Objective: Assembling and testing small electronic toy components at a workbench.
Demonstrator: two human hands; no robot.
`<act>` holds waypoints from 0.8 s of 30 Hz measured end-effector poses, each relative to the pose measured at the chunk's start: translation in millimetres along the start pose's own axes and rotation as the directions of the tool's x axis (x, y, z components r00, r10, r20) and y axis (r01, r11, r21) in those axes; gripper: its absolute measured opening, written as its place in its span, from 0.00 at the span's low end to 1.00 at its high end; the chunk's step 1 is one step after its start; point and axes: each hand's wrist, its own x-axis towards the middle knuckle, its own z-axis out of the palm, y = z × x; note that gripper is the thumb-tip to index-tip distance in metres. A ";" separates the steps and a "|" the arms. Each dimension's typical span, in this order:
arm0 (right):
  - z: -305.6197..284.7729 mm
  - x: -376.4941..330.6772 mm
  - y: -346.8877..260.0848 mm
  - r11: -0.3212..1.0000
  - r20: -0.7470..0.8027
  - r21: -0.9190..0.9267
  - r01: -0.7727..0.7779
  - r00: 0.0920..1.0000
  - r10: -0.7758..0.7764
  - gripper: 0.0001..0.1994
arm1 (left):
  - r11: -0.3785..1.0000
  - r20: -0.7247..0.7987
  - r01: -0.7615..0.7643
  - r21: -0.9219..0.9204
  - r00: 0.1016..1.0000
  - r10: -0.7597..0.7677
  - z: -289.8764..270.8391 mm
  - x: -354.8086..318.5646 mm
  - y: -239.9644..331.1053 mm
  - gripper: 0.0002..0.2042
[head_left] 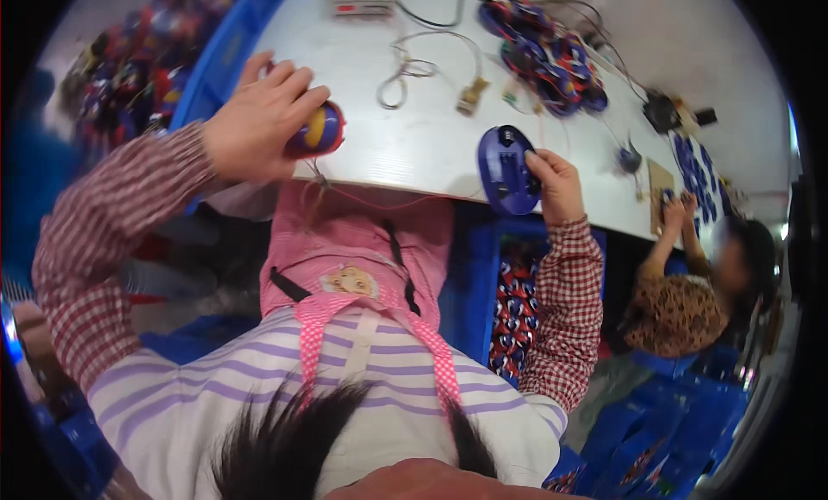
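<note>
My left hand [263, 116] is closed around a rounded plastic part [321, 129] in red, dark blue and yellow, over the near left of the table. Thin wires [321, 174] hang below this part, and a red wire [388, 205] runs from there toward the right hand. Between thumb and fingers, my right hand [556, 183] grips a dark blue oval plastic shell [509, 172] by its right edge. The shell's hollow inner side, with small black fittings, faces up. Its fingers underneath are mostly hidden.
On the white table [362, 146] lie a coiled cable [410, 69] with a connector [471, 96] and a pile of red and blue parts [552, 56]. A blue bin [517, 302] of parts stands below the table edge. Another person [690, 302] works at the right.
</note>
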 end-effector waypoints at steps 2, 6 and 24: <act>38.7 13.4 18.1 1.000 0.055 0.005 -0.009 0.998 0.009 0.11 | 0.991 0.102 0.072 0.112 0.991 -0.083 38.6 -1.3 -20.9 0.31; 82.5 42.2 48.7 0.997 0.058 -0.078 -0.031 0.998 0.035 0.12 | 0.974 0.156 0.086 0.212 0.980 -0.120 90.7 8.0 -54.7 0.29; 76.6 83.7 24.4 0.538 -0.011 -0.831 0.141 0.963 -0.270 0.20 | 0.970 0.094 -0.009 0.244 0.995 -0.014 118.1 58.3 -93.0 0.22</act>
